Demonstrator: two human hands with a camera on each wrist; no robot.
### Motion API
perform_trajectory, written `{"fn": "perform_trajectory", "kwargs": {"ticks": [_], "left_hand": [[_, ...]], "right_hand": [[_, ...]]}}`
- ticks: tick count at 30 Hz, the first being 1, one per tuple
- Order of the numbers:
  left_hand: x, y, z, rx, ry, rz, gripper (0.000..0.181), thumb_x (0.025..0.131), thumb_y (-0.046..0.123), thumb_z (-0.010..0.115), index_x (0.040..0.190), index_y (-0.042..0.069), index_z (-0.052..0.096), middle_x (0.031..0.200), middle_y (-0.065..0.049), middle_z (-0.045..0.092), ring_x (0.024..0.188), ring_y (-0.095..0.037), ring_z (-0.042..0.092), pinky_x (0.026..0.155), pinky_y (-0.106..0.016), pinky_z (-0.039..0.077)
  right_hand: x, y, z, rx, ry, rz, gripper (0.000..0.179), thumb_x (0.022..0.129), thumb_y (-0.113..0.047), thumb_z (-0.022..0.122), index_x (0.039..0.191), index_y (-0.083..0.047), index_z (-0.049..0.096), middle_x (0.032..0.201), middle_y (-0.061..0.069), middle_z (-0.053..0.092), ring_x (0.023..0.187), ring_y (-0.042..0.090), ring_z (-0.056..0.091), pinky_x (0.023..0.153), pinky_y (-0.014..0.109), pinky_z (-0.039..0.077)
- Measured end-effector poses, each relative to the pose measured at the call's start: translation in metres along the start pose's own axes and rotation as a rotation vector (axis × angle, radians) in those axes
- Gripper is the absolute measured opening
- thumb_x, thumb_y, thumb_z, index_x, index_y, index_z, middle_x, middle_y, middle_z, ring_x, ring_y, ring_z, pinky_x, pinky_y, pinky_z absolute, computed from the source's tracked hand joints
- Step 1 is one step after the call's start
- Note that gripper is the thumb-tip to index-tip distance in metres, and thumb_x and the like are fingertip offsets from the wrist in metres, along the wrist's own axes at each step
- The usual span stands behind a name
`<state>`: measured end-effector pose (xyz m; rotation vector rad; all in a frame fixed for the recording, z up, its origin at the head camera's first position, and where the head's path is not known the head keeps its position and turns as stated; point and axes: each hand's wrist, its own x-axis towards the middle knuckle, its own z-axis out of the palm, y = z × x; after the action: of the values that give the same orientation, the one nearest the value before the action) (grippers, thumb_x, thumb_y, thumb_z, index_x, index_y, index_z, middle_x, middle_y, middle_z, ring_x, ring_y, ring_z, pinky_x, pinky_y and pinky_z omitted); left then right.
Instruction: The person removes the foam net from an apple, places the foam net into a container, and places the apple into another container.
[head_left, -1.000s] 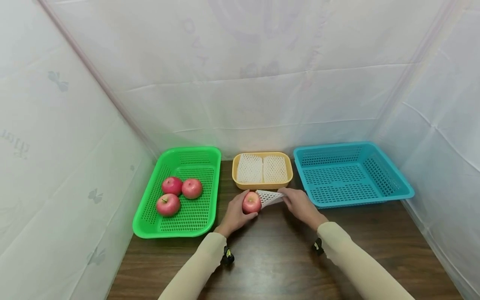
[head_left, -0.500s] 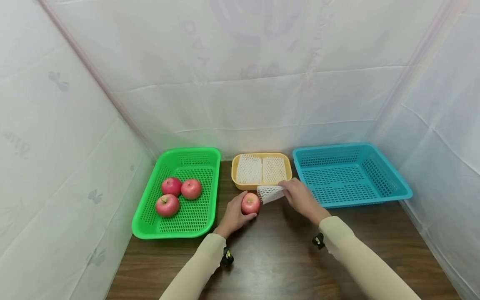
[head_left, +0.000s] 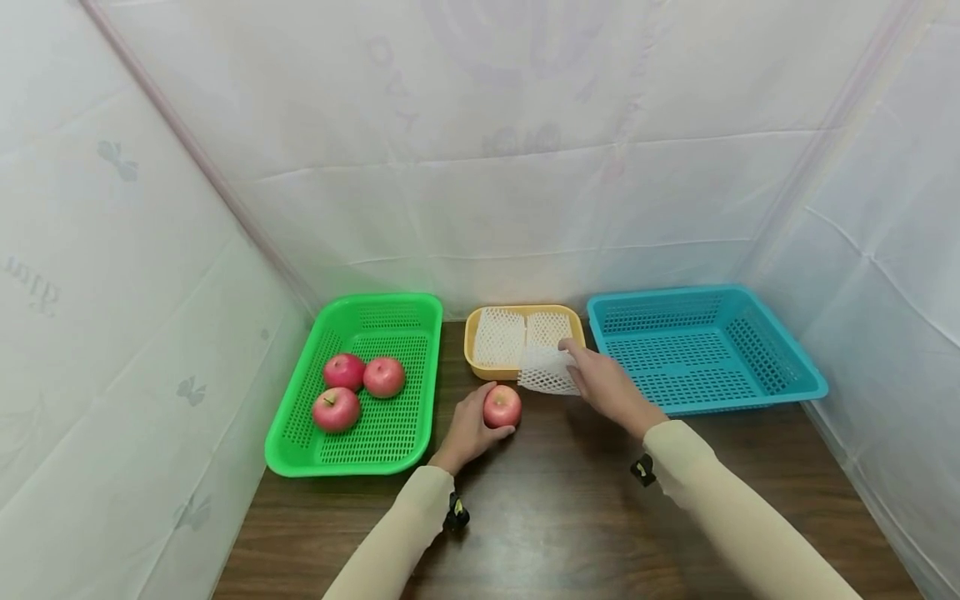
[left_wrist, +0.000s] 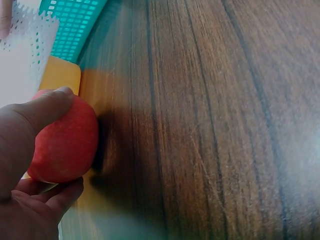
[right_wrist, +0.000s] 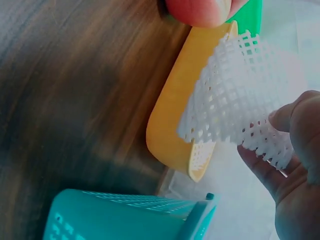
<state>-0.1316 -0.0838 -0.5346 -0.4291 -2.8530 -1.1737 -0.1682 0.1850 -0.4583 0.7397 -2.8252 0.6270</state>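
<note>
On the brown table, my left hand (head_left: 468, 429) grips a red apple (head_left: 503, 407), thumb on one side and fingers on the other, as the left wrist view also shows. My right hand (head_left: 603, 383) pinches a white foam net sleeve (head_left: 547, 372) by one edge between thumb and fingers. The sleeve (right_wrist: 232, 95) hangs flattened over the front rim of the yellow tray (right_wrist: 175, 105), up and to the right of the apple and apart from it. More white foam nets (head_left: 498, 337) lie flat inside the tray.
Left of the tray stands a green basket (head_left: 427, 400) with three red apples (head_left: 336, 410) in it. To the right is a blue basket (head_left: 780, 346), close to my right hand. White sheeting (head_left: 480, 208) closes off the back and both sides.
My right hand has raised the foam net away from the apple's side, back toward the yellow tray, and the net has turned. The left hand and apple have stayed in place.
</note>
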Motion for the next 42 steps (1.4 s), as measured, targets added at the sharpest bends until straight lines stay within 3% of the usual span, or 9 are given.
{"fn": "perform_trajectory", "kwargs": {"ticks": [4, 7, 15, 23, 25, 30, 34, 39, 42], "left_hand": [[-0.001, -0.001, 0.001, -0.009, 0.009, 0.006, 0.081, 0.079, 0.026, 0.090, 0.144, 0.000, 0.050, 0.132, -0.021, 0.062, 0.121, -0.042, 0.058, 0.103, -0.056, 0.048], [-0.002, -0.003, 0.003, -0.008, 0.020, 0.010, 0.081, 0.078, 0.026, 0.091, 0.144, 0.000, 0.051, 0.132, -0.021, 0.062, 0.121, -0.042, 0.058, 0.102, -0.056, 0.048], [-0.002, -0.004, 0.004, -0.008, 0.027, 0.000, 0.081, 0.079, 0.027, 0.090, 0.145, 0.002, 0.051, 0.132, -0.020, 0.062, 0.121, -0.042, 0.058, 0.103, -0.055, 0.048], [-0.001, -0.003, 0.003, -0.009, 0.021, -0.008, 0.081, 0.079, 0.027, 0.091, 0.145, 0.002, 0.051, 0.133, -0.020, 0.062, 0.122, -0.041, 0.058, 0.103, -0.054, 0.049], [-0.001, -0.003, 0.003, -0.010, 0.019, -0.015, 0.081, 0.079, 0.028, 0.091, 0.145, 0.003, 0.051, 0.133, -0.020, 0.061, 0.122, -0.041, 0.058, 0.103, -0.055, 0.049], [0.000, -0.002, 0.002, -0.008, 0.006, -0.034, 0.081, 0.080, 0.028, 0.090, 0.146, 0.004, 0.050, 0.134, -0.019, 0.061, 0.123, -0.040, 0.057, 0.103, -0.055, 0.048], [0.000, -0.002, 0.003, -0.012, 0.007, -0.031, 0.081, 0.080, 0.029, 0.090, 0.145, 0.004, 0.050, 0.134, -0.020, 0.061, 0.123, -0.040, 0.057, 0.103, -0.054, 0.048], [0.000, -0.002, 0.003, -0.013, 0.014, -0.025, 0.081, 0.079, 0.028, 0.091, 0.145, 0.004, 0.050, 0.134, -0.019, 0.061, 0.122, -0.040, 0.057, 0.103, -0.054, 0.048], [-0.001, -0.002, 0.003, -0.009, 0.016, -0.012, 0.081, 0.079, 0.028, 0.091, 0.145, 0.003, 0.051, 0.133, -0.020, 0.062, 0.121, -0.041, 0.058, 0.103, -0.055, 0.048]], "right_hand": [[0.003, -0.001, -0.003, 0.010, -0.005, -0.033, 0.027, 0.103, -0.009, 0.062, 0.128, -0.017, 0.059, 0.116, 0.010, 0.072, 0.089, 0.023, 0.068, 0.084, 0.042, 0.060], [0.006, -0.001, -0.005, -0.002, 0.011, -0.075, 0.020, 0.104, -0.009, 0.059, 0.121, -0.017, 0.065, 0.113, 0.009, 0.073, 0.095, 0.024, 0.071, 0.084, 0.041, 0.060], [0.014, -0.003, -0.011, -0.012, 0.008, -0.072, 0.015, 0.105, -0.008, 0.056, 0.109, -0.014, 0.069, 0.110, 0.007, 0.074, 0.094, 0.022, 0.069, 0.085, 0.040, 0.060], [0.028, -0.001, -0.014, 0.044, 0.110, -0.094, 0.025, 0.100, -0.004, 0.064, 0.124, -0.004, 0.068, 0.121, 0.013, 0.072, 0.108, 0.029, 0.069, 0.092, 0.045, 0.057], [0.031, -0.001, -0.014, 0.075, 0.131, -0.078, 0.029, 0.099, -0.002, 0.065, 0.128, -0.003, 0.067, 0.123, 0.014, 0.071, 0.105, 0.030, 0.069, 0.089, 0.047, 0.057], [0.036, -0.002, -0.010, 0.166, 0.148, 0.005, 0.040, 0.099, -0.003, 0.064, 0.138, -0.003, 0.060, 0.133, 0.019, 0.065, 0.070, 0.027, 0.058, 0.069, 0.044, 0.054], [0.038, -0.001, -0.002, 0.236, 0.170, 0.086, 0.046, 0.100, -0.004, 0.062, 0.145, -0.004, 0.054, 0.141, 0.020, 0.060, 0.062, 0.020, 0.056, 0.061, 0.040, 0.051], [0.042, -0.001, 0.012, 0.336, 0.190, 0.196, 0.047, 0.102, -0.005, 0.058, 0.149, -0.006, 0.050, 0.106, 0.017, 0.071, 0.052, 0.015, 0.056, 0.050, 0.034, 0.047], [0.045, -0.003, 0.020, 0.363, 0.197, 0.265, 0.048, 0.103, -0.008, 0.058, 0.150, -0.008, 0.048, 0.080, 0.013, 0.066, 0.048, 0.015, 0.050, 0.049, 0.031, 0.045]]}}
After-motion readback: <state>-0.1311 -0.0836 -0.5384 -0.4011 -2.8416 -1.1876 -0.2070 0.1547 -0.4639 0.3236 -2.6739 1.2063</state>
